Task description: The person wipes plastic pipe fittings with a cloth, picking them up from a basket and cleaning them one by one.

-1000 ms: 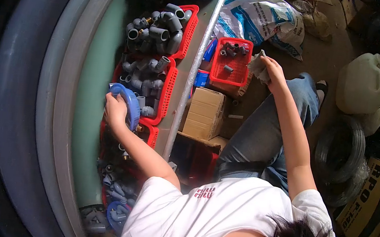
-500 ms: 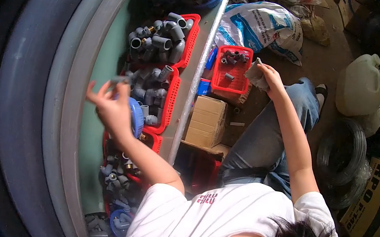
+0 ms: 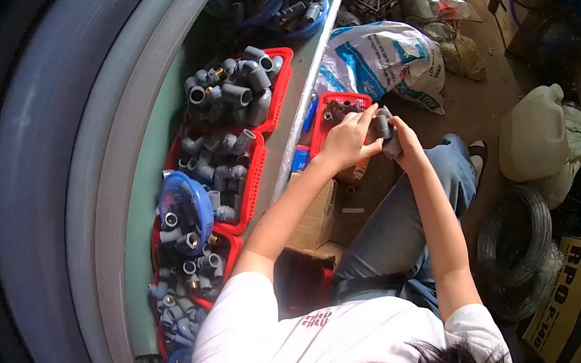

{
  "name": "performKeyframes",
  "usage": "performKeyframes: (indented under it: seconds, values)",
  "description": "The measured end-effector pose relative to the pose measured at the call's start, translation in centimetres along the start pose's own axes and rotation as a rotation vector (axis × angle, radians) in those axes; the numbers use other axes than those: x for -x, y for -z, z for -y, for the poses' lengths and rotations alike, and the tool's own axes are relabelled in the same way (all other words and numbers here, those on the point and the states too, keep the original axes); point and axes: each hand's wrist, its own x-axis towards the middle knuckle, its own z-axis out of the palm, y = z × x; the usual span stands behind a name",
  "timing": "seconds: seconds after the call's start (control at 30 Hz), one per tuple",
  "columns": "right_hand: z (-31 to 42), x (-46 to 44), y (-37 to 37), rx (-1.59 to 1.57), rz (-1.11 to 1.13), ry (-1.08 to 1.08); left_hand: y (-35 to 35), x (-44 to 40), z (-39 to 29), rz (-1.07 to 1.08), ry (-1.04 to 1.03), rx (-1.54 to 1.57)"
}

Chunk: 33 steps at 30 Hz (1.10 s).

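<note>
In front of my knees, both hands come together at a small grey pipe fitting (image 3: 383, 126). My left hand (image 3: 345, 142) has its thumb and fingers at the two ends of the fitting, gripping it. My right hand (image 3: 407, 144) is closed on a crumpled grey cloth (image 3: 392, 148) that lies against the fitting's side. Partly behind my left hand is a small red basket (image 3: 321, 130) with a few dark fittings in it.
On the shelf at left stand red baskets (image 3: 260, 170) of grey fittings and a blue bowl (image 3: 208, 204). A cardboard box (image 3: 311, 217) is below my left forearm. A white printed sack (image 3: 373, 53), a plastic jug (image 3: 532, 132) and a wire coil (image 3: 515, 229) lie around.
My left hand has swung right from the shelf baskets to my right hand, bringing a grey fitting to the cloth. My right hand keeps its hold on the cloth.
</note>
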Motion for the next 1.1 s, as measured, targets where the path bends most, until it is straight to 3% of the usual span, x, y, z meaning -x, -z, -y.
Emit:
performKeyframes:
  seconds: [0.1, 0.33, 0.57, 0.7, 0.77, 0.87, 1.1]
  values:
    - [-0.8, -1.2, 0.7, 0.075, -0.076, -0.01, -1.5, 0.0, 2.1, -0.037, -0.145, 0.023]
    - [-1.5, -2.2, 0.2, 0.114, 0.026, 0.158, -0.6, -0.6, 2.3, -0.095, -0.015, 0.05]
    - [-1.1, -2.2, -0.3, 0.101, 0.039, 0.15, -0.6, -1.1, 3.6, -0.122, 0.057, 0.145]
    - [-1.6, -1.8, -0.8, 0.181, -0.012, 0.338, -0.4, -1.3, 4.0, -0.063, 0.08, 0.159]
    - [-1.4, -1.4, -0.5, 0.645, -0.045, 0.618, -0.7, -1.3, 4.8, -0.071, 0.08, 0.118]
    - [-1.9, -0.7, -0.6, 1.008, 0.119, 1.023, 0.0, -1.2, 5.0, -0.101, 0.164, -0.034]
    - [-1.0, 0.5, -1.0, 1.207, 0.036, 0.896, -1.0, -1.3, 4.2, -0.143, 0.116, -0.124]
